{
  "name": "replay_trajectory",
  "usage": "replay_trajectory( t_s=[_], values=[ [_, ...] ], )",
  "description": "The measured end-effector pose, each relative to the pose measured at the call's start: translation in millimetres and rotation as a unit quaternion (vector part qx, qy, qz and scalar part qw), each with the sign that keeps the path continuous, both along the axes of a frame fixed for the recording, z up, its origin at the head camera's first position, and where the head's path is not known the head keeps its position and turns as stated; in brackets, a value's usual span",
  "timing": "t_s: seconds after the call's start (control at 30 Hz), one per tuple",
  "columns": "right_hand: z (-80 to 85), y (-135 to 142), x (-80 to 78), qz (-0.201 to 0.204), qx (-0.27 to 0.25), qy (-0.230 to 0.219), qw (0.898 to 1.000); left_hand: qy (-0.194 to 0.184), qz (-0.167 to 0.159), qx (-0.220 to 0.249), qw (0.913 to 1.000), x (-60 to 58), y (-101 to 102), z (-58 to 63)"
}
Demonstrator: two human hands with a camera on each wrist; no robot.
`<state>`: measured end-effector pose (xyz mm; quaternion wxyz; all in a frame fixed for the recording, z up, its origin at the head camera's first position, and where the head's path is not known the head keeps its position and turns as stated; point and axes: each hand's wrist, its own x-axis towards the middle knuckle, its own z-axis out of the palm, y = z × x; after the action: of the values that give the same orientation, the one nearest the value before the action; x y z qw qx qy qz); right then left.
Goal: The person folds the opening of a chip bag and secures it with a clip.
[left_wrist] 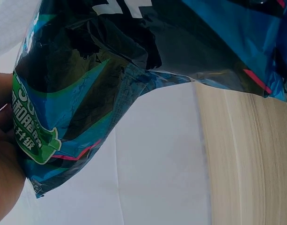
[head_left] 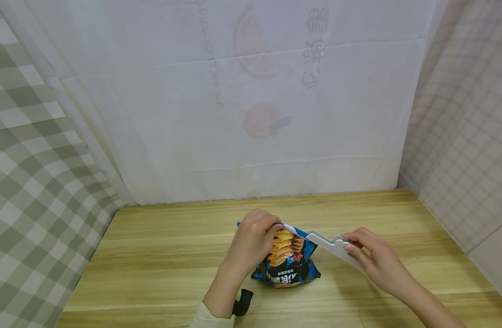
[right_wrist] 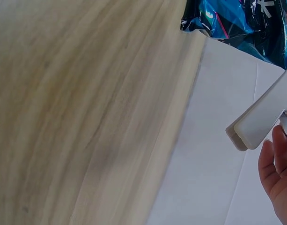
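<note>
A blue and black snack bag (head_left: 282, 262) stands on the table with its top edge folded over. The left hand (head_left: 254, 234) grips that folded top near its left end; in the left wrist view only part of the hand (left_wrist: 5, 164) shows at the bag's edge. A long white bag clip (head_left: 337, 251) slants down to the right from the fold's right corner. Fingers and thumb of the right hand (head_left: 374, 260) pinch the clip at its outer part. In the right wrist view the clip (right_wrist: 265, 119) shows two layers with a narrow slit at its end.
The wooden table (head_left: 164, 259) runs back to a white cloth (head_left: 173, 136) with faded orange prints. Checked cloth (head_left: 29, 150) hangs on the left and a paler checked one (head_left: 460, 136) on the right. A black curved object (head_left: 243, 302) shows beside the left wrist.
</note>
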<state>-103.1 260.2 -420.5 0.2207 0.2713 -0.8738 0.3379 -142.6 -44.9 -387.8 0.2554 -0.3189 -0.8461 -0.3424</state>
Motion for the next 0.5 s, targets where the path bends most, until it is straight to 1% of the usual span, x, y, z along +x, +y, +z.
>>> replay_trajectory(
  t_s=[0.33, 0.5],
  values=[
    [3.1, -7.1, -2.1, -0.003, 0.0, -0.009, 1.0, 0.003, -0.002, 0.001, 1.0, -0.2, -0.6, -0.1],
    [3.8, -9.8, -4.2, 0.004, -0.004, -0.007, 1.0, 0.0, -0.004, 0.001, 1.0, -0.4, -1.3, 0.0]
  ],
)
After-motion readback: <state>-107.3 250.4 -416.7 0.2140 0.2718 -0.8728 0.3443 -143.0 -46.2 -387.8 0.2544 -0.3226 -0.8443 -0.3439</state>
